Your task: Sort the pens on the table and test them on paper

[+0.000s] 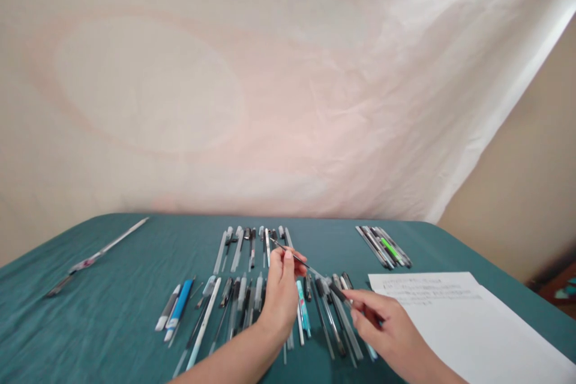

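My left hand [282,291] is raised over the rows of pens, thumb and fingers pinching a thin pen refill [312,270]. The refill slants, its dark tip up at the left and its pale end down toward my right hand. Between the thumb and fingers of my right hand [384,318] is a dark, slim pen part [337,292]. Its far end lies close to the refill's pale end; whether they touch I cannot tell. Beneath both hands are several pen barrels [333,318], caps and refills, and a light-blue patterned pen [303,309]. My left forearm hides part of this row.
Another row of taken-apart pens [237,249] lies behind. Blue and white pens [179,309] are at the left, with a long, thin wrapped item [108,249] farther out. At the right are a bundle of pens [382,246] and written-on paper [450,324]. A green cloth [112,324] covers the table.
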The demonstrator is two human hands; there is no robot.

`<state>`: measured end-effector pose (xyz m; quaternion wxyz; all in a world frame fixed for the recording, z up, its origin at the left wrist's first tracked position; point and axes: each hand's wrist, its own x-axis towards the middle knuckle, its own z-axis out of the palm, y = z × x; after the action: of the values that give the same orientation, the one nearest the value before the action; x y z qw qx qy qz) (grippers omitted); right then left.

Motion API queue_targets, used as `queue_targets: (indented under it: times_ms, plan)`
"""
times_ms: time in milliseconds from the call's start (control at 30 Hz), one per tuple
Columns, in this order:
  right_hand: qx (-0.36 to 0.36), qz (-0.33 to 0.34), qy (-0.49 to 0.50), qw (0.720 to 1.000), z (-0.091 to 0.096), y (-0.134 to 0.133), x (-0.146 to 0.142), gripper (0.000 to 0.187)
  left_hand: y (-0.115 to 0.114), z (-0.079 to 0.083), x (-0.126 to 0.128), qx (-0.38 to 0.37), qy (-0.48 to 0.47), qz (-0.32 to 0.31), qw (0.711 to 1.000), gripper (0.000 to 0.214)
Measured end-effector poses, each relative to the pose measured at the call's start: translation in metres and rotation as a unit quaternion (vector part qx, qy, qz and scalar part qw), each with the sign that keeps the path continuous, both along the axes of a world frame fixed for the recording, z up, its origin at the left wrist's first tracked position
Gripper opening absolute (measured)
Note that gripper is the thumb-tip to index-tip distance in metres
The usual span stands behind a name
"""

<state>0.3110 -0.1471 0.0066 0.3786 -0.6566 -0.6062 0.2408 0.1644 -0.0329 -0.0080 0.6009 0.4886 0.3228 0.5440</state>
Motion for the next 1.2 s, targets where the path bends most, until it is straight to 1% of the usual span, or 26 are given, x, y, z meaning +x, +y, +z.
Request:
queue_targets:
  times_ms: [133,300,400,500,567,700,800,900,1000,1100,1133,1200]
  plan:
    - [-0.007,0.002,-0.007,1.0,-0.002,0.0,0.001,0.034,-0.001,0.004,-0.001,0.01,0.015,0.006,1.0,0.025]
    - [-0.009,0.0,0.004,1.0,-0.005,0.0,0.003,0.035,-0.001,0.005,-0.001,0.004,0.02,-0.004,1.0,0.023]
    - [-0.007,0.003,0.003,1.0,-0.006,0.0,0.004,0.034,0.0,0.004,0.0,-0.011,0.0,-0.016,1.0,0.022]
    - [-0.008,0.011,-0.001,1.0,-0.005,0.001,0.004,0.032,0.0,0.003,0.002,-0.038,-0.033,-0.047,0.998,0.02]
    - [-0.012,0.016,0.002,1.0,-0.005,0.001,0.004,0.032,-0.002,0.004,0.003,-0.046,-0.035,-0.069,0.996,0.021]
    - [-0.023,0.025,0.029,0.999,-0.004,0.001,0.002,0.03,-0.011,0.008,0.004,-0.043,0.021,-0.105,0.993,0.024]
    - [-0.022,0.035,0.067,0.997,-0.004,0.002,0.0,0.029,-0.02,0.011,0.004,-0.008,0.074,-0.157,0.985,0.026]
    - [-0.012,0.042,0.116,0.992,-0.004,0.002,-0.003,0.023,-0.029,0.01,0.004,0.043,0.11,-0.216,0.969,0.023]
    - [-0.027,0.055,0.163,0.985,-0.003,0.003,-0.004,0.019,-0.035,0.007,0.005,0.067,0.127,-0.24,0.96,0.021]
    - [-0.053,0.051,0.156,0.985,-0.001,0.005,0.002,0.024,-0.035,0.007,0.006,0.037,0.13,-0.235,0.962,0.024]
    - [-0.05,0.041,0.137,0.989,0.0,0.006,0.006,0.026,-0.035,0.007,0.006,0.019,0.124,-0.234,0.964,0.025]
    - [-0.016,0.011,0.075,0.997,0.0,0.011,0.016,0.027,-0.033,0.008,0.007,-0.016,0.107,-0.231,0.967,0.028]
